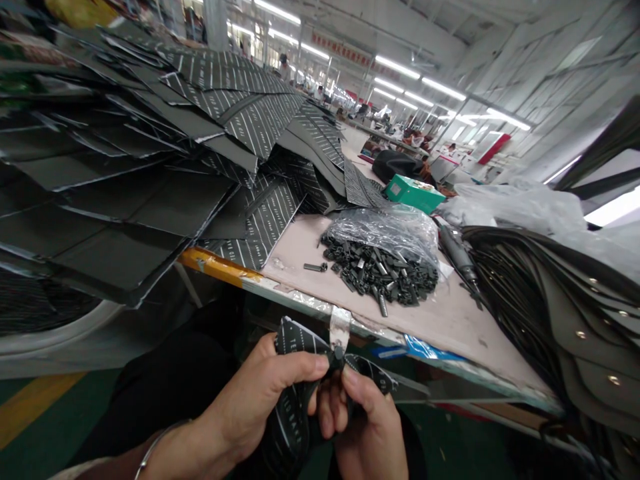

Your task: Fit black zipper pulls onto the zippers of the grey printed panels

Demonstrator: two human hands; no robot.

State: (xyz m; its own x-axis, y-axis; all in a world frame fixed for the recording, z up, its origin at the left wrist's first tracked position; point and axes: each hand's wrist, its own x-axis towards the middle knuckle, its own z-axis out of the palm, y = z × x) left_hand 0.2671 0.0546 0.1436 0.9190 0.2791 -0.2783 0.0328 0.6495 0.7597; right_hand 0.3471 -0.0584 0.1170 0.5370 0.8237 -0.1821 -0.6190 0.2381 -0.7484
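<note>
Just in front of the table's front edge, my left hand [280,377] is closed on a dark fabric piece [289,420] printed with white lettering and dotted lines. Its thumb presses near a small dark part, perhaps a zipper slider [339,353], at the end of a pale metal tab [340,327] on the table edge. My right hand [367,413] pinches the same fabric close to that part, its fingers curled and partly hidden. On the table above lies a clear plastic bag [383,230] spilling many dark zipper pulls [385,273]. One loose pull [315,267] lies left of the heap.
Stacked dark printed panels [150,193] cover the left side and overhang the edge. A green box [415,193] stands behind the bag. To the right are a grey power screwdriver-like tool [457,253] and a stack of dark flaps with metal studs [565,313].
</note>
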